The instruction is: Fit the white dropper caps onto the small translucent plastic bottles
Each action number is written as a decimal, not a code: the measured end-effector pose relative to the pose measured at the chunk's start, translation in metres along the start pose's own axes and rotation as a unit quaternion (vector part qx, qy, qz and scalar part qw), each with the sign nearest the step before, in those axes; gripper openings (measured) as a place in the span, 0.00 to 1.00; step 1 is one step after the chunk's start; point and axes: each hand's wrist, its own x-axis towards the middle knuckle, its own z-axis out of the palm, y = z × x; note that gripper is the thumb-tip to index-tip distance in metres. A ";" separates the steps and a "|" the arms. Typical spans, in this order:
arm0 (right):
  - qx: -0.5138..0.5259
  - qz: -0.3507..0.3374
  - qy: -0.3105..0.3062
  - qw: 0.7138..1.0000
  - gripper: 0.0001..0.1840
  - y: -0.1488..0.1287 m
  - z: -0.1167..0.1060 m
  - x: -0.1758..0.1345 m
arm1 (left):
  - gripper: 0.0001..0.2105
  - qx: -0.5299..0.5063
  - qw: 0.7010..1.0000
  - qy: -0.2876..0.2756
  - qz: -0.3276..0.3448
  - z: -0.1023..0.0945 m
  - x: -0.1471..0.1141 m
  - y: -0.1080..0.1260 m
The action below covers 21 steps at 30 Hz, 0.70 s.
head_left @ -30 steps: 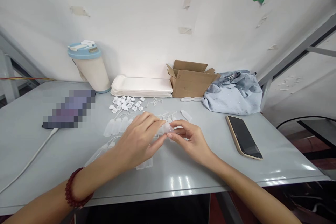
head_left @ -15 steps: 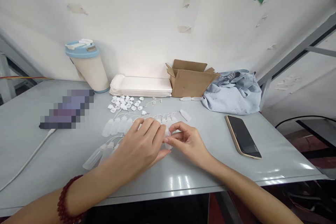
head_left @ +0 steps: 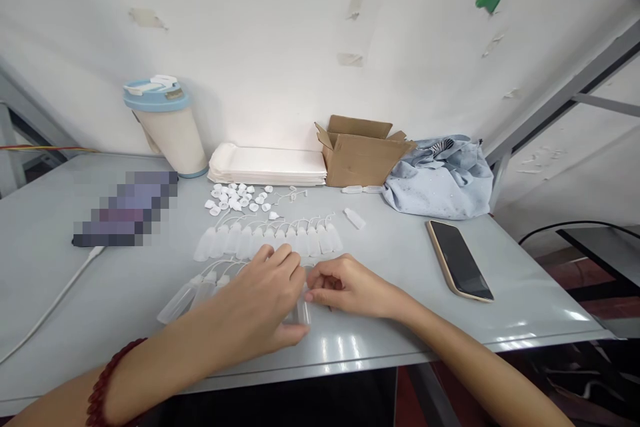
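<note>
the left hand (head_left: 273, 290) and right hand (head_left: 347, 287) have just dropped toward six o'clock, shifting work from the farther bottles (head_left: 257, 241) to the nearer row (head_left: 204, 290), where a clear bottle (head_left: 304, 310) shows between them, though whether either grip clasps it i cannot tell.

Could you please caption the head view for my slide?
Left hand and right hand at front bottles, white caps behind.

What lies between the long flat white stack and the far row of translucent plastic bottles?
In the head view, a loose cluster of small white plastic caps, some thin pale pieces to its right, and one stray white piece nearer the bottles.
</note>
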 end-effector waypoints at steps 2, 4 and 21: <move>-0.027 -0.010 -0.004 1.000 0.14 0.001 0.000 0.001 | 0.12 0.008 1.000 -0.003 -0.002 0.000 -0.001 -0.001; -0.039 -0.012 -0.008 0.999 0.16 0.002 0.000 0.001 | 0.12 0.018 1.000 -0.001 -0.005 0.001 -0.001 -0.003; -0.078 -0.002 -0.041 0.996 0.17 0.002 0.000 0.001 | 0.13 0.014 0.995 -0.087 -0.038 0.000 -0.003 -0.010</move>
